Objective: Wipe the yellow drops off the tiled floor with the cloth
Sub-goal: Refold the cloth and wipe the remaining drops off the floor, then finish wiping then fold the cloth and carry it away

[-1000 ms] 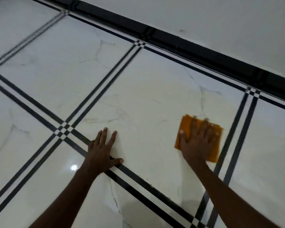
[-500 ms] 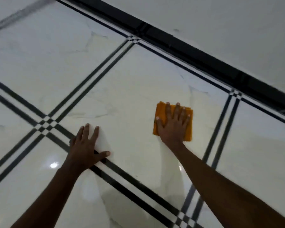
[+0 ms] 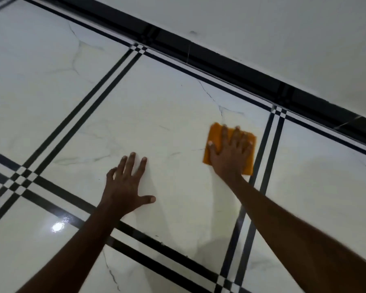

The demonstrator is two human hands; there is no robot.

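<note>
We are looking down at the tiled floor (image 3: 167,106), white marble-look squares crossed by paired black lines, filling most of the frame below a black skirting band (image 3: 230,66) in the upper right. Our left hand (image 3: 126,187) is lying flat on the middle tile, fingers spread and released, grasping nothing. Our right hand (image 3: 230,153) is pressing straight fingers onto the orange cloth (image 3: 215,134), right of centre (just beside the black lines). We are seeing no yellow drops on the bare tile.
</note>
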